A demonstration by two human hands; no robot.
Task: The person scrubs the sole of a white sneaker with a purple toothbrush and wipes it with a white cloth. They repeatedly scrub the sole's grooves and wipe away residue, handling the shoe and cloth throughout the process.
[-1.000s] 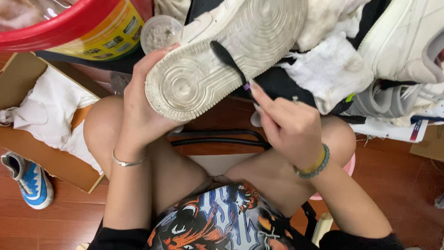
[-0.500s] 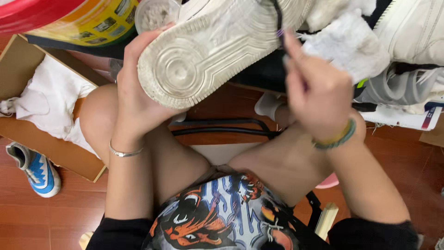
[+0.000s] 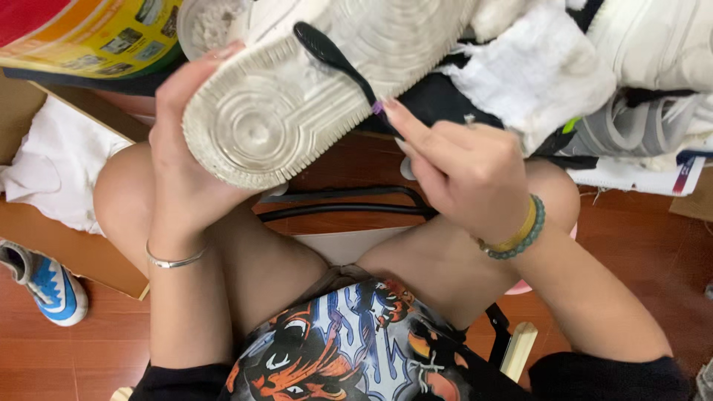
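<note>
Right hand (image 3: 464,174): fingers pinched shut on black plastic toothbrush (image 3: 338,63), head resting against the sole. Left hand (image 3: 186,160): wrapped around heel of white sneaker with worn rubber sole (image 3: 297,96), held sole-up above the knees. White cloth (image 3: 535,70) just beyond; blue-and-white shoe (image 3: 44,286) on floor, well apart.

Single head camera looks steeply down, close over the lap.

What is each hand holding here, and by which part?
The left hand grips a white sneaker, sole up, by its heel end. The right hand holds a black toothbrush by the handle, its head on the sole.
</note>
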